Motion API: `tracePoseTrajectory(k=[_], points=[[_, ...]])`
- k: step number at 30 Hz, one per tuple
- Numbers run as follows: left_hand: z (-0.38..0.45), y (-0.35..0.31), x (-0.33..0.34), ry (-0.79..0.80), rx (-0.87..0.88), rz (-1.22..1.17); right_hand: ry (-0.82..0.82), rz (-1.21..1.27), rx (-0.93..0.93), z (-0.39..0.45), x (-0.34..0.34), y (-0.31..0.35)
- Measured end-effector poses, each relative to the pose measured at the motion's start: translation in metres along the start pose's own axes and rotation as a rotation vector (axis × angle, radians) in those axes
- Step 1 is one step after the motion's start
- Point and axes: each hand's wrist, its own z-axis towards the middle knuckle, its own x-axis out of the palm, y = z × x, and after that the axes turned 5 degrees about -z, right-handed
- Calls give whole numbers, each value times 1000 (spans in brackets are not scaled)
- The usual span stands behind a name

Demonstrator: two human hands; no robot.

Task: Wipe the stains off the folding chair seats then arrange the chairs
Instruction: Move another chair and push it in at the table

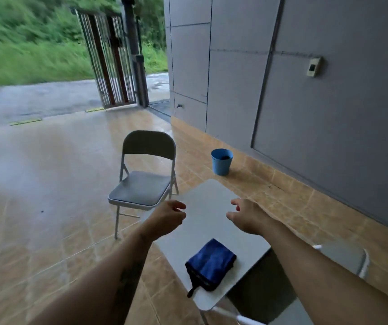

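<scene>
A grey folding chair (141, 184) stands unfolded on the tiled floor ahead, its padded seat facing me. Nearer, a pale grey flat surface (209, 205) carries a folded dark blue cloth (210, 263) at its near end. My left hand (168, 218) hovers at that surface's left edge, fingers curled and apart, holding nothing. My right hand (247, 216) hovers over its right side, fingers spread, also empty. Part of another grey chair (350, 259) shows at the lower right, mostly hidden by my right arm.
A blue bucket (221, 161) stands on the tiles by the grey wall (329, 90) on the right. A barred gate (110, 64) stands open at the back, with wet pavement and grass beyond. The glossy floor (47, 172) stretches left.
</scene>
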Motion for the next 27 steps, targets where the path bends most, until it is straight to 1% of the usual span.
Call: tracePoseTrajectory(k=[7, 13, 19, 23, 27], points=[[56, 32, -165, -97, 57, 14, -31, 60, -74, 91, 47, 151], [105, 45, -281, -196, 35, 21, -4, 27, -164, 168, 68, 259], [177, 54, -360, -237, -3, 76, 31, 12, -186, 276, 79, 325], [241, 53, -404, -280, -19, 117, 15, 45, -194, 366, 84, 362], [310, 49, -446, -317, -19, 148, 35, 60, -191, 448, 84, 396]])
